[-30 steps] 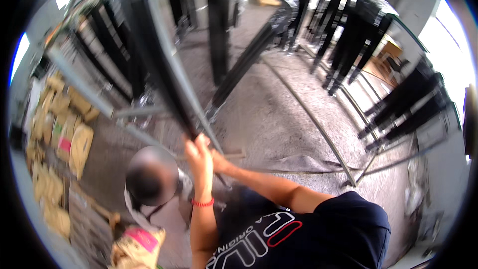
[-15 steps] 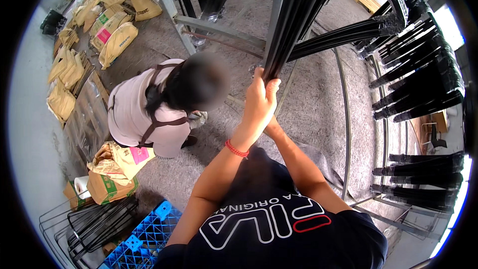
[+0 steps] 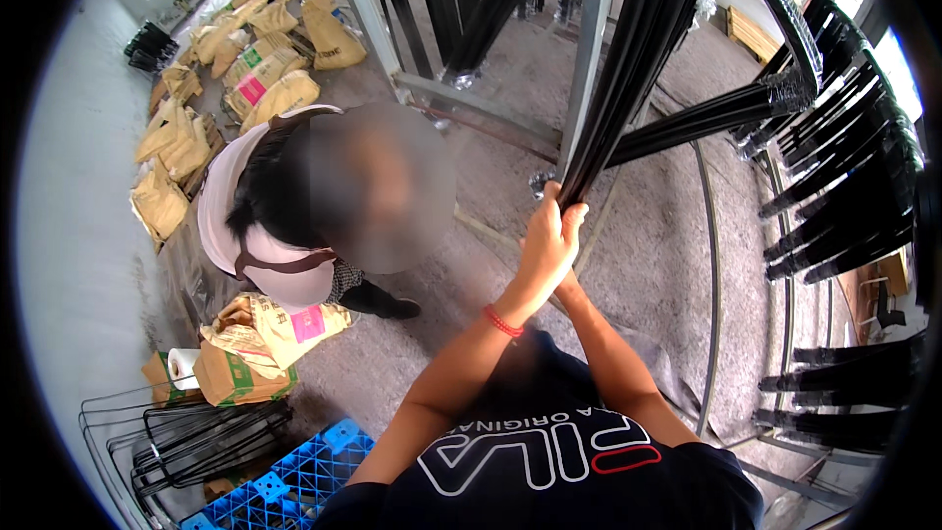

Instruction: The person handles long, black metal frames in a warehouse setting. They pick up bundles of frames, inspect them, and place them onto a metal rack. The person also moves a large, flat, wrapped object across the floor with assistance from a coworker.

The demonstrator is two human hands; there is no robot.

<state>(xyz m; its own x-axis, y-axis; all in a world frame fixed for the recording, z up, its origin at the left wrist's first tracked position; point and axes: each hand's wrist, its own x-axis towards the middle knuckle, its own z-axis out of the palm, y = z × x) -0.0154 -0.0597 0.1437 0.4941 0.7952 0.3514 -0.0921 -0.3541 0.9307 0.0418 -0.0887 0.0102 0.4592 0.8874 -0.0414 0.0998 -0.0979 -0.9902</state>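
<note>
A long bundle of thin black strips [image 3: 648, 59] slants down toward me beside a grey metal frame post [image 3: 591, 39]. Around its lower end my left hand [image 3: 549, 247], with a red beaded bracelet at the wrist, is closed, thumb along the near side. My right hand [image 3: 567, 287] is just below and behind the left one; its fingers are hidden, so its grip does not show. Another black bundle [image 3: 697, 125], wrapped in clear film at its far end, reaches out behind the first to the right.
A co-worker [image 3: 285, 196] bends close on my left. Filled sacks [image 3: 265, 69] lie along the left wall. A blue plastic pallet [image 3: 294, 481] and a black wire rack [image 3: 196, 442] are at lower left. More black bundles [image 3: 844, 206] hang on the right.
The co-worker has risen and turned the head toward the frame. My view has shifted, so the scene sits lower and further right. My left hand still grips the bundle of strips.
</note>
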